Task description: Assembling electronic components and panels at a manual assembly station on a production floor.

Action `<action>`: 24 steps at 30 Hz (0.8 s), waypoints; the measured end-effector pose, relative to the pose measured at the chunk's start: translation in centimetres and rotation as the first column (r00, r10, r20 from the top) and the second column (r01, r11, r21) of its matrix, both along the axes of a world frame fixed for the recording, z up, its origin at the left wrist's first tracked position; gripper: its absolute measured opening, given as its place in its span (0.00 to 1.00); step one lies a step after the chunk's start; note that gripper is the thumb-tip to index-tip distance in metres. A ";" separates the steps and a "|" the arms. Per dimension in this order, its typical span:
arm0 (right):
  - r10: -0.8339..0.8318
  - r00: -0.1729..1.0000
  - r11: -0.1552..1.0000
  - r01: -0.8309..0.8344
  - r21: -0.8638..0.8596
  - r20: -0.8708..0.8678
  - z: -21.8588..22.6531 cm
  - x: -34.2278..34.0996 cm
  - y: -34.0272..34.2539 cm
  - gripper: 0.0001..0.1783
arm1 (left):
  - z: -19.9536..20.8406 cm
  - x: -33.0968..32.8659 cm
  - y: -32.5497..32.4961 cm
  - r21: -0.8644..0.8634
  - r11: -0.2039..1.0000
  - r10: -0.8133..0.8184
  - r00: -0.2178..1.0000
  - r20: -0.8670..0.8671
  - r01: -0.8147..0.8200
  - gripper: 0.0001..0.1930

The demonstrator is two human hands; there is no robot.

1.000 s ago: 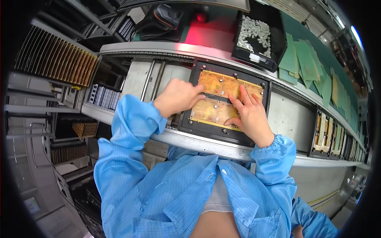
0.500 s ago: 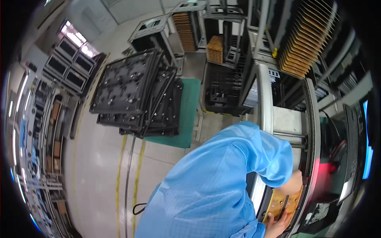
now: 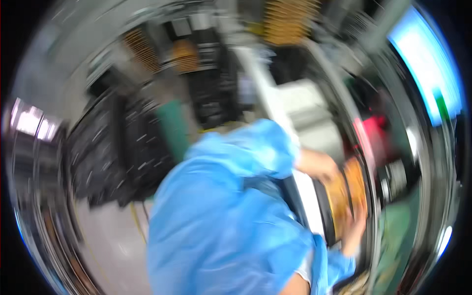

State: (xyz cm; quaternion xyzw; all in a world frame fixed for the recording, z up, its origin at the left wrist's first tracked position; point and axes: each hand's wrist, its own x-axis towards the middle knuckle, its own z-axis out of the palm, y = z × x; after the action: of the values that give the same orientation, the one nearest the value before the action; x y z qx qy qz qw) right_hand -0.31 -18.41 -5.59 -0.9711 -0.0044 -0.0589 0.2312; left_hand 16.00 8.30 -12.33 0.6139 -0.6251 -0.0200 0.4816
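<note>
Motion blur smears the whole head view. An amber, flat panel (image 3: 338,199) with a dark strip along its middle lies on a railed bench to the right. Over the panel's far end bends my left hand (image 3: 318,164), its fingers curled down; whatever is in them cannot be made out. At the near end my right hand (image 3: 355,227) rests with stretched fingers on the panel's surface. Blue sleeves cover both arms.
A pale metal rail (image 3: 263,88) runs beside the bench. Dark stacked trays (image 3: 118,147) lie on a green-topped surface (image 3: 173,129) to the left. Amber boards (image 3: 290,19) stand racked at the back. A bright screen (image 3: 427,59) and a red glow (image 3: 371,132) are on the right.
The whole view has swung, so the dark trays and racks sit farther left and the screen shows more. Both hands remain at the amber panel.
</note>
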 end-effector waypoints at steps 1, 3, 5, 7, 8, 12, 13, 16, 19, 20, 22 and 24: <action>-0.026 0.999 0.998 0.024 -0.054 -0.046 2.2 -0.4 1.3 0.24 | 2.3 -1.0 0.6 -0.112 0.994 0.015 1.000 -0.002 -0.016 0.08; -0.091 0.995 0.991 0.095 0.098 -0.046 2.0 -1.6 1.9 0.17 | 3.4 -1.0 1.6 0.296 0.947 0.071 0.982 0.175 -0.121 0.14; -0.023 0.996 0.999 0.020 0.037 0.083 2.3 -2.9 2.3 0.10 | 3.7 -1.0 0.8 0.257 0.956 0.098 0.981 0.167 -0.139 0.14; -0.089 0.991 0.991 0.078 0.106 0.100 2.2 -4.9 1.8 0.12 | 5.1 -0.7 -1.3 0.368 0.927 0.043 0.996 0.084 -0.071 0.12; -0.137 0.987 0.985 0.127 0.115 0.086 1.8 -5.5 1.8 0.12 | 5.6 -0.5 -1.9 0.380 0.923 0.018 0.994 0.104 -0.056 0.11; -0.154 0.978 0.985 0.142 0.094 0.141 0.9 -6.3 2.1 0.14 | 8.7 -0.2 -3.2 0.447 0.894 -0.087 0.971 0.221 -0.021 0.09; -0.154 0.977 0.986 0.142 0.092 0.145 0.8 -6.2 2.1 0.14 | 8.8 -0.1 -3.3 0.444 0.896 -0.106 0.961 0.255 -0.018 0.09; -0.164 0.969 0.985 0.151 0.084 0.185 -0.3 -6.1 2.1 0.12 | 8.3 0.3 -3.4 0.484 0.875 -0.174 0.925 0.339 -0.012 0.09; -0.150 0.960 0.988 0.142 0.053 0.236 -0.6 -5.9 2.4 0.09 | 8.0 0.7 -3.5 0.490 0.871 -0.207 0.921 0.330 0.020 0.10; -0.117 0.961 0.993 0.116 0.019 0.249 -0.6 -5.8 2.4 0.10 | 8.0 0.7 -3.6 0.451 0.892 -0.226 0.901 0.371 0.038 0.10; -0.094 0.962 0.995 0.102 -0.018 0.258 -0.9 -5.7 2.7 0.10 | 8.1 0.9 -4.0 0.408 0.910 -0.251 0.877 0.410 0.069 0.10; -0.101 0.954 0.987 0.131 -0.091 0.282 -1.4 -5.5 3.0 0.10 | 8.6 1.1 -4.7 0.476 0.878 -0.316 0.819 0.479 0.061 0.10</action>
State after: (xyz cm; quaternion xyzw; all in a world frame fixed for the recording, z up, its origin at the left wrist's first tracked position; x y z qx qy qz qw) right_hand -5.80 -15.39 -6.96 -0.9630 0.0172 -0.2072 0.1712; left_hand 17.06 3.59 -3.74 0.6196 -0.7736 -0.0346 0.1286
